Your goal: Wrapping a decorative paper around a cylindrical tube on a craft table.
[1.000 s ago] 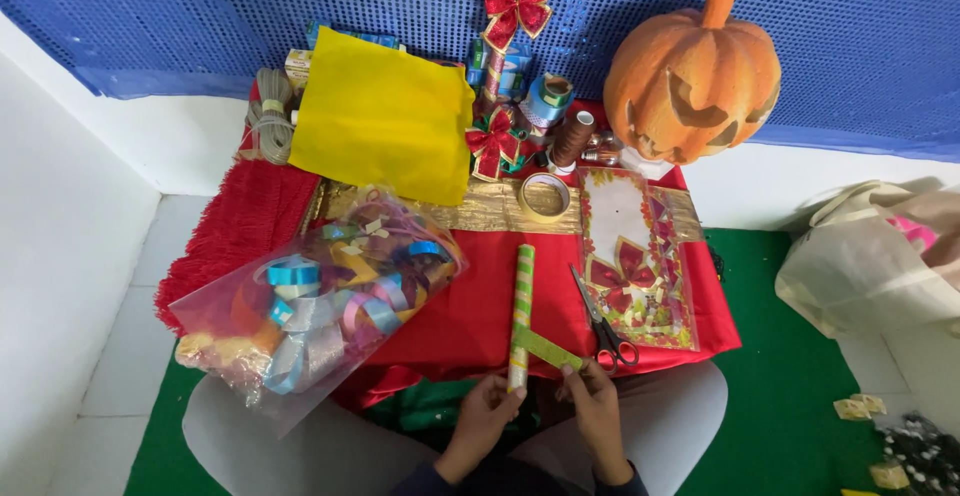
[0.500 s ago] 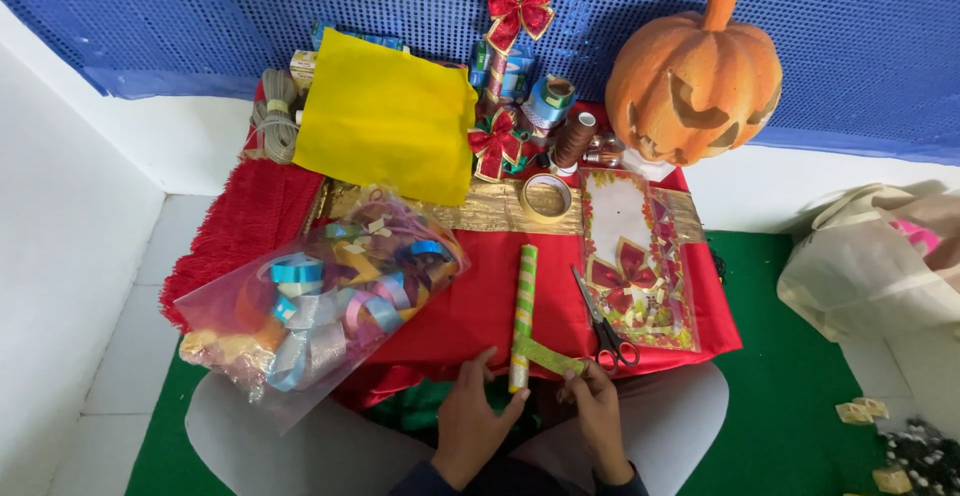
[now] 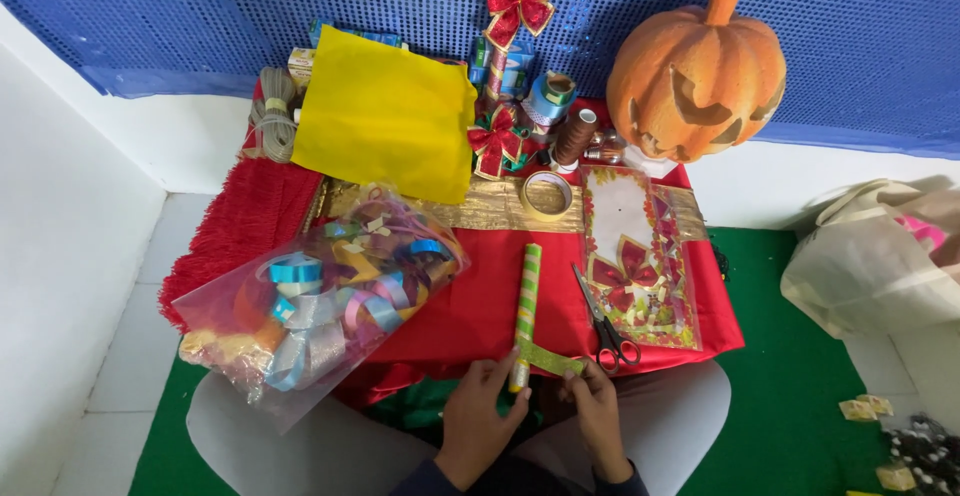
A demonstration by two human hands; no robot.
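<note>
A thin roll of green and gold striped wrapping paper (image 3: 526,301) lies on the red cloth (image 3: 470,306), pointing away from me. My left hand (image 3: 480,416) grips its near end. My right hand (image 3: 598,411) pinches the loose end of the paper strip (image 3: 552,359) pulled sideways off the roll. Black-handled scissors (image 3: 603,321) lie just right of the roll, close to my right hand.
A clear bag of coloured ribbon rolls (image 3: 320,291) sits at the left. Behind are a yellow sheet (image 3: 385,116), red bows (image 3: 520,1), a tape ring (image 3: 547,194), thread spools, a red patterned gift bag (image 3: 635,256) and an orange carved pumpkin (image 3: 695,71). A beige cloth bag (image 3: 870,266) lies right.
My left hand has shifted slightly on the roll's near end. The right hand still holds the strip; the strip sits a little further out to the right.
</note>
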